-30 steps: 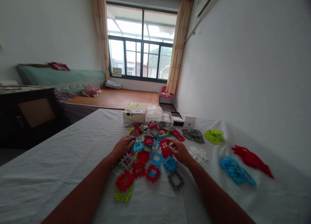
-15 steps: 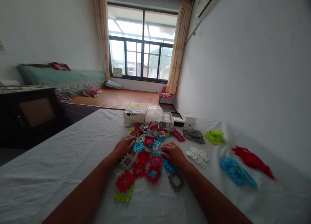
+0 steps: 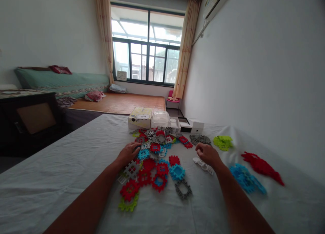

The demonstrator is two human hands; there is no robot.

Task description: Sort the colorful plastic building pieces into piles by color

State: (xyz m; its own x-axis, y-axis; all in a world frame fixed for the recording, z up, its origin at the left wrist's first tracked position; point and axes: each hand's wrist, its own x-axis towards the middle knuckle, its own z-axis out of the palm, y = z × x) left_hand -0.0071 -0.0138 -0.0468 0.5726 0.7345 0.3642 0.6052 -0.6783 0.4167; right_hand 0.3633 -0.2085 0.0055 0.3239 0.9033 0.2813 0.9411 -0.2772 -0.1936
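A mixed heap of plastic puzzle tiles in red, blue, grey, white and green lies on the white-sheeted table. My left hand rests flat on the heap's left side, touching grey and blue tiles. My right hand hovers with curled fingers over the small pile of white tiles, just before the grey tile pile; whether it holds a tile is hidden. Sorted piles lie to the right: green, blue and red.
Along the table's far edge stand a cream box, a clear plastic tub and white boxes. The wall runs close on the right. Behind are a bed with a green cover, a dark cabinet and a window.
My right hand left the middle of the mixed heap and swung right to the white tile pile. My left hand has stayed on the heap.
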